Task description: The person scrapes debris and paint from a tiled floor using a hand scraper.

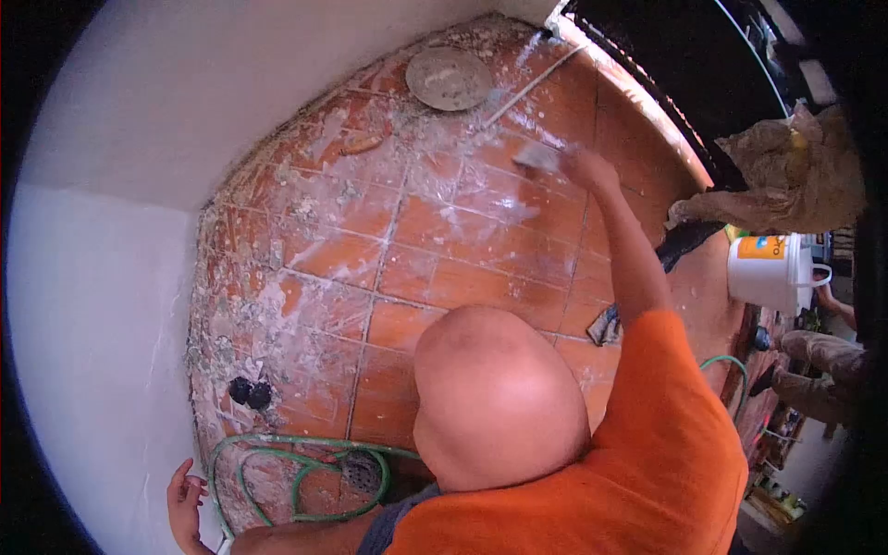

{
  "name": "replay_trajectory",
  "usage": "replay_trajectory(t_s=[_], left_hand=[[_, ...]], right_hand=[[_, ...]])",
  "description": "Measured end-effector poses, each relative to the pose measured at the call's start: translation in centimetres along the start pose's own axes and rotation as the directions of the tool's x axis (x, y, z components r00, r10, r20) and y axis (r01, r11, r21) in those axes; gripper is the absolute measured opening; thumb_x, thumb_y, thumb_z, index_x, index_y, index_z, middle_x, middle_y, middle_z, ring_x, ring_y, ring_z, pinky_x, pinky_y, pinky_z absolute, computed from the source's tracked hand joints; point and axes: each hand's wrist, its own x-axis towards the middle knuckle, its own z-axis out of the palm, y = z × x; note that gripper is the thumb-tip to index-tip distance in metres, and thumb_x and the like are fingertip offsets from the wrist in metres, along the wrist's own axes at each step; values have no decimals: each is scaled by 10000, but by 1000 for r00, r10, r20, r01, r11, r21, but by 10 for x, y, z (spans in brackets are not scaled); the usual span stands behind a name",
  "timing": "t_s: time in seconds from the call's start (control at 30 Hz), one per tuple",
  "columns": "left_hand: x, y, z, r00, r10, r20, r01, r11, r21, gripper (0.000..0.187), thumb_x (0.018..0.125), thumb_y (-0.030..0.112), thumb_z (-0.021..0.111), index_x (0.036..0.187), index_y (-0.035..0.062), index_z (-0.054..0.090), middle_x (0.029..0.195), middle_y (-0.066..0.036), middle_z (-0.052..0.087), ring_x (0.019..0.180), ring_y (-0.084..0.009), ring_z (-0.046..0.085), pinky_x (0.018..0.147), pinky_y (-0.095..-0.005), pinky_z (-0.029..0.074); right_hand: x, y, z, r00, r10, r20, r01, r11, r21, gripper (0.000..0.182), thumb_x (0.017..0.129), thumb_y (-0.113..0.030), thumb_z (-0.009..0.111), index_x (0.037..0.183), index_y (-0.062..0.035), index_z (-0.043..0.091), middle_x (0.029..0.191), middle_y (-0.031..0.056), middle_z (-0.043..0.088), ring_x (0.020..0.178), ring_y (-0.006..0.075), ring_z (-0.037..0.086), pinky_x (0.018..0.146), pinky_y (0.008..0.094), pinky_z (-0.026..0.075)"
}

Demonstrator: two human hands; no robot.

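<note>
My right hand (587, 171) reaches over the wet, stained orange tile floor (435, 287). Its fingers are closed around a small pale-grey flat tool (536, 159), too blurred to name exactly. My left hand (188, 499) is at the lower left beside the white wall (102, 305), fingers apart and holding nothing. A green hose (277, 444) lies coiled near it, around a dark perforated round piece (363, 474). Two black round pieces (250, 393) sit by the wall's foot. Pale residue and crumbs cover much of the tiles.
A dirty round plate-like disc (449, 79) and a thin pale strip (532, 88) lie at the far side. A crumpled rag (604, 326) is on the right. Beyond stand a white bucket (768, 273) and another person (823, 361), whose hand is at its handle.
</note>
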Motion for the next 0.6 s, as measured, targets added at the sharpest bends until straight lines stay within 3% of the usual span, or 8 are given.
replay_trajectory(t_s=[0.03, 0.1, 0.27, 0.37, 0.4, 0.43, 0.53, 0.6], left_hand=[[4, 1, 1, 1000, -13, -11, 13, 1000, -9, 450, 866, 233, 592, 1283, 80, 526, 825, -12, 611, 690, -93, 540, 584, -235, 384], [14, 8, 3, 1000, -2, -9, 2, 1000, 7, 453, 862, 228, 599, 1285, 84, 525, 821, -8, 607, 689, -93, 538, 586, -234, 384], [18, 27, 6, 1000, 9, 10, -9, 1000, -12, 461, 848, 173, 606, 1292, 84, 520, 802, 11, 585, 692, -92, 530, 592, -222, 381], [4, 24, 5, 1000, 0, 25, 1, 998, -69, 461, 842, 128, 599, 1292, 67, 516, 788, 22, 568, 704, -89, 525, 596, -210, 381], [-4, 22, 4, 1000, -3, -3, 2, 996, -94, 466, 835, 109, 593, 1292, 57, 514, 789, 20, 567, 702, -88, 523, 594, -207, 382], [-8, 19, 5, 999, -4, -33, 0, 993, -119, 471, 828, 90, 587, 1291, 47, 512, 789, 18, 566, 699, -88, 522, 592, -204, 383], [-17, -15, -4, 999, -35, -31, 31, 991, -134, 480, 816, 68, 576, 1290, 44, 512, 796, 9, 567, 683, -93, 521, 594, -210, 389], [-21, -27, -6, 996, -86, -34, 82, 990, -116, 480, 811, 61, 570, 1288, 40, 514, 798, 5, 568, 679, -94, 521, 594, -210, 392]], right_hand=[[-12, -47, -43, 986, -118, 119, 118, 993, 8, 332, 889, -336, 461, 1056, -125, 656, 1065, 157, 642, 967, 340, 621, 808, 456, 489], [73, -86, 24, 980, -193, -38, 194, 980, 32, 323, 866, -325, 495, 1062, -120, 651, 1064, 139, 649, 964, 337, 625, 791, 471, 499], [3, -210, -75, 940, -342, -21, 342, 939, 25, 320, 848, -274, 463, 1033, -125, 677, 1027, 162, 663, 956, 319, 644, 799, 470, 507], [16, -164, -59, 907, -421, 7, 421, 906, -47, 357, 862, -327, 466, 1158, -203, 622, 1107, 153, 634, 967, 320, 635, 831, 452, 501], [37, -129, -47, 952, -283, 115, 278, 959, 60, 379, 856, -345, 487, 1200, -225, 592, 1126, 141, 627, 979, 332, 626, 849, 435, 494], [27, -97, -52, 929, -369, 23, 368, 929, 31, 360, 846, -354, 511, 1140, -184, 630, 1088, 148, 641, 989, 338, 620, 839, 432, 492], [26, -27, -55, 994, -40, 104, 37, 999, 24, 367, 825, -332, 579, 1153, -173, 626, 1102, 155, 633, 1019, 326, 610, 860, 418, 482], [32, -34, -70, 996, -42, 83, 44, 999, -19, 364, 825, -331, 565, 1147, -172, 627, 1094, 135, 642, 1006, 319, 616, 855, 426, 483]])
